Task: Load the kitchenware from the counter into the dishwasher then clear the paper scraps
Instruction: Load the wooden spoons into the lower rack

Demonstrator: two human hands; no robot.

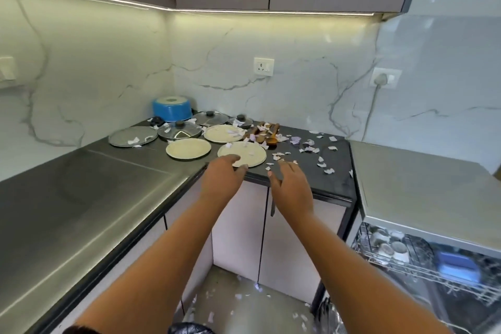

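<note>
Three cream round plates lie on the dark counter: the nearest plate (248, 153), a left plate (188, 148) and a far plate (223, 133). My left hand (223, 175) reaches over the counter edge, its fingertips touching the near rim of the nearest plate. My right hand (290, 183) hovers open just right of it, above the counter edge, holding nothing. Behind are glass lids (179, 131), a flat metal lid (132, 136), a blue pot (170, 109) and wooden spoons (264, 133). Paper scraps (311, 149) litter the counter and plates.
The open dishwasher rack (423, 260) at lower right holds cups and a blue container. A steel worktop (81, 187) stretches left. More scraps lie on the floor (244, 295) below. A black bag (189, 328) shows at the bottom edge. A plugged cord (372, 106) hangs on the wall.
</note>
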